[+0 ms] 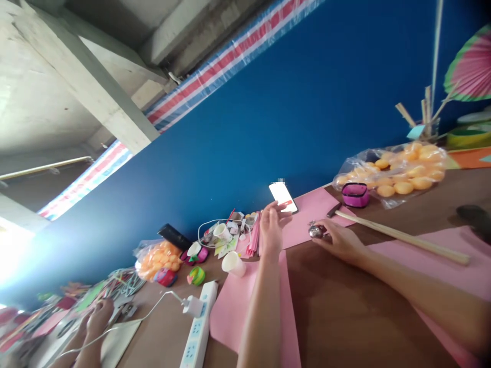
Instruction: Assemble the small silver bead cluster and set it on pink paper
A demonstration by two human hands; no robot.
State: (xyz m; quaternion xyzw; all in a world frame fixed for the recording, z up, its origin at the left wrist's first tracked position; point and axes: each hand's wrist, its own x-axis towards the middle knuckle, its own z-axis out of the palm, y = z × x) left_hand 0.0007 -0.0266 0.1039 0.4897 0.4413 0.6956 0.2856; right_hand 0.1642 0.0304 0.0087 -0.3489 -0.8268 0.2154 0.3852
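Note:
My left hand (271, 227) is raised in front of a phone (281, 193) with a lit white screen, its fingers stretched out and holding nothing. Whether a fingertip touches the screen I cannot tell. The phone leans near the blue wall. My right hand (341, 241) closes its thumb and fingers on a small shiny silver round object (315, 232), over the brown table by the edge of a pink sheet (299, 225). A hammer (399, 235) with a pale wooden handle lies beyond my right hand. Below my left wrist, a white paper cup (233, 264) stands on another pink sheet.
A power strip (199, 322) with a white plug lies left of my left arm. Clear bags of orange balls (402, 171) sit at the right back and left. A purple container (355, 195) stands near the right bag. Another person's hands (100, 313) are at far left.

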